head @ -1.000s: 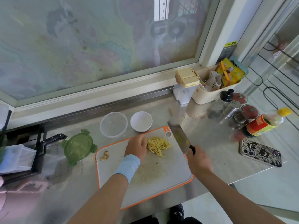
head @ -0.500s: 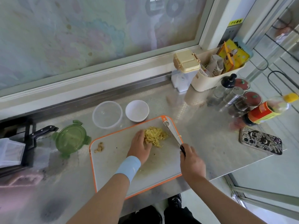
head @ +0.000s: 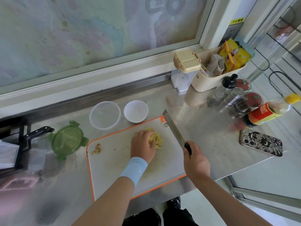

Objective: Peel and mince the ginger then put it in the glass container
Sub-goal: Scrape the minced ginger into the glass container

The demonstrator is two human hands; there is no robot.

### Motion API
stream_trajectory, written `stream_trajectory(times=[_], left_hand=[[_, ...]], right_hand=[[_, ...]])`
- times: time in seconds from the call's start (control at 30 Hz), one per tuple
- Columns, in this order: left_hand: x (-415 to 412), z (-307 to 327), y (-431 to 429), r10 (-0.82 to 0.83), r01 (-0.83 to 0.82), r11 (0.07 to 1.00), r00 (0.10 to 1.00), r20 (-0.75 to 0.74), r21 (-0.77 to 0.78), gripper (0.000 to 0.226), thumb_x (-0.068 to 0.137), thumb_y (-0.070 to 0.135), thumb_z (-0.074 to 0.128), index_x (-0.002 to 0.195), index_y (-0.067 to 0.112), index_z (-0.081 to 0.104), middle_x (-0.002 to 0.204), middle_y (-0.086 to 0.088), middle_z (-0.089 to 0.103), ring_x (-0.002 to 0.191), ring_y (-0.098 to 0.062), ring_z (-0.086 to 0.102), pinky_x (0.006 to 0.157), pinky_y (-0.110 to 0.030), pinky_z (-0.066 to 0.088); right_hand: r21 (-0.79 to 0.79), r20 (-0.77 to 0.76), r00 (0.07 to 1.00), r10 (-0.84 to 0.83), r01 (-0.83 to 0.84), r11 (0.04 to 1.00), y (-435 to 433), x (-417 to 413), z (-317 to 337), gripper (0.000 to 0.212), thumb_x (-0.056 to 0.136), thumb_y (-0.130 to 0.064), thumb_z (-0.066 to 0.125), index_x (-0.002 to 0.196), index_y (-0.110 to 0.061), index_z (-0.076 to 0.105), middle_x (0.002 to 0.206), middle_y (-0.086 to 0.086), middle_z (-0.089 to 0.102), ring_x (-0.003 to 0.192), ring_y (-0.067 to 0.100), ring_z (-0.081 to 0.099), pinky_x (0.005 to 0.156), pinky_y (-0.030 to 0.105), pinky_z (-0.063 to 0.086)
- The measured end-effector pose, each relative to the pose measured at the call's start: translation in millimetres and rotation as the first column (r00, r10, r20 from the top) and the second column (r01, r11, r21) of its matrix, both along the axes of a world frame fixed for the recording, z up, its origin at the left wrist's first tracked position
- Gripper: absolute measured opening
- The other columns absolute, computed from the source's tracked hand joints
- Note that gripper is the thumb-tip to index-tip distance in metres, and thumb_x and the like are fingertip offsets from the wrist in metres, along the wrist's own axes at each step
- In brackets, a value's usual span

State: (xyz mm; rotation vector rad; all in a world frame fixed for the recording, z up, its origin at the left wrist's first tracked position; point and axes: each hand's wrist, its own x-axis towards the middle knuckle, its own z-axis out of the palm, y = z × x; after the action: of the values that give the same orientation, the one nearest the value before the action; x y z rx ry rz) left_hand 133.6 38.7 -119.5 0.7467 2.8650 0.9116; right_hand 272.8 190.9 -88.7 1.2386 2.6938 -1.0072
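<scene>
Head view looks down on a steel counter (head: pixel 211 137) under a frosted window, with a white cutting board (head: pixel 114 170) edged in orange lying near the front edge. On the far right part of the board sits a pile of pale yellow ginger shreds (head: pixel 158 140). The left hand (head: pixel 143 146), with a light blue wristband (head: pixel 134 168) on the wrist, lies on the pile's left side, its fingers curled over the shreds and holding them together. The right hand (head: pixel 196 162) is closed round the black handle of a cleaver (head: pixel 173 128). The blade slants from the hand toward the far left, along the board's right edge, just right of the pile and apart from it. Whether the edge touches the board cannot be told. A few ginger scraps (head: pixel 96 149) lie near the board's left edge. Just beyond the board's far edge stand the clear glass container (head: pixel 97 124) and, to its right, a small white bowl (head: pixel 135 111). A green lid (head: pixel 68 141) lies on the counter left of the board. A phone (head: pixel 260 144) in a patterned case lies well to the right, with a red-labelled sauce bottle (head: pixel 263 115) beyond it.
</scene>
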Motion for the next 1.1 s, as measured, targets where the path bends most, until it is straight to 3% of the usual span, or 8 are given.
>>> stream_trajectory(times=[0.07,0.17,0.47,0.6,0.8,0.87,0.97,1.1], left_hand=[[3,2,24,-0.124,0.124,0.992,0.992,0.016,-0.033,0.023,0.07,0.015,0.076,0.091,0.023,0.072,0.087,-0.002,0.063,0.086,-0.03,0.058,0.079,-0.036,0.044],[3,-1,58,-0.223,0.233,0.963,0.971,0.088,-0.138,0.024,0.074,0.02,0.077,0.097,0.023,0.075,0.09,-0.004,0.064,0.089,-0.033,0.058,0.08,-0.041,0.046],[-2,-18,107,-0.118,0.165,0.945,0.977,0.176,-0.281,0.016,0.086,0.04,0.068,0.096,0.029,0.075,0.102,0.0,0.065,0.105,-0.025,0.053,0.089,-0.039,0.033],[4,-24,107,-0.176,0.206,0.928,0.977,0.122,-0.311,0.015,0.09,0.036,0.064,0.098,0.029,0.074,0.109,0.002,0.061,0.11,-0.024,0.05,0.089,-0.038,0.033],[10,-27,108,-0.262,0.246,0.83,0.964,0.039,-0.501,0.028,0.098,0.033,0.049,0.116,0.019,0.065,0.122,-0.005,0.052,0.115,-0.027,0.045,0.091,-0.038,0.036],[9,-21,96,-0.286,0.241,0.836,0.958,-0.017,-0.493,0.02,0.093,0.03,0.055,0.104,0.02,0.067,0.113,-0.003,0.055,0.105,-0.026,0.051,0.084,-0.037,0.038],[-3,-14,66,-0.104,0.078,0.942,0.992,-0.064,-0.326,0.008,0.075,0.027,0.072,0.078,0.026,0.065,0.093,0.002,0.059,0.085,-0.025,0.052,0.073,-0.036,0.032],[-17,-11,23,-0.006,0.011,0.991,0.999,0.037,-0.137,0.016,0.073,0.019,0.075,0.083,0.029,0.067,0.087,0.009,0.063,0.088,-0.023,0.054,0.076,-0.034,0.031]], right_hand=[[-0.021,-0.013,0.999,-0.042,0.042,0.999,11,-4,2,0.019,0.099,-0.029,0.049,0.117,-0.029,0.054,0.113,-0.002,0.062,0.094,0.031,0.06,0.072,0.033,0.041],[-0.045,-0.022,0.996,-0.091,0.09,0.995,28,-12,3,0.018,0.098,-0.027,0.05,0.115,-0.027,0.056,0.109,0.002,0.064,0.096,0.032,0.059,0.073,0.034,0.04],[-0.077,-0.083,0.985,-0.149,0.143,0.987,50,-19,-1,0.014,0.098,-0.032,0.051,0.111,-0.035,0.055,0.1,-0.004,0.065,0.092,0.026,0.06,0.077,0.037,0.048],[-0.081,-0.079,0.985,-0.155,0.148,0.986,54,-19,-3,0.014,0.097,-0.03,0.051,0.111,-0.033,0.056,0.099,-0.004,0.066,0.091,0.026,0.06,0.076,0.036,0.048],[-0.104,-0.071,0.987,-0.145,0.137,0.985,55,-20,1,0.016,0.098,-0.03,0.051,0.113,-0.033,0.056,0.097,-0.009,0.061,0.091,0.022,0.058,0.077,0.034,0.047],[-0.115,-0.069,0.988,-0.136,0.128,0.985,54,-21,1,0.017,0.098,-0.03,0.051,0.114,-0.032,0.056,0.098,-0.008,0.062,0.09,0.022,0.057,0.077,0.034,0.046],[-0.149,-0.057,0.995,-0.085,0.076,0.986,46,-23,1,0.014,0.098,-0.029,0.051,0.11,-0.031,0.057,0.094,-0.005,0.062,0.086,0.022,0.057,0.07,0.032,0.041],[-0.21,-0.001,1.0,-0.011,0.01,0.978,29,-24,-1,0.009,0.099,-0.034,0.048,0.105,-0.034,0.055,0.087,-0.007,0.063,0.08,0.021,0.06,0.066,0.034,0.045]])
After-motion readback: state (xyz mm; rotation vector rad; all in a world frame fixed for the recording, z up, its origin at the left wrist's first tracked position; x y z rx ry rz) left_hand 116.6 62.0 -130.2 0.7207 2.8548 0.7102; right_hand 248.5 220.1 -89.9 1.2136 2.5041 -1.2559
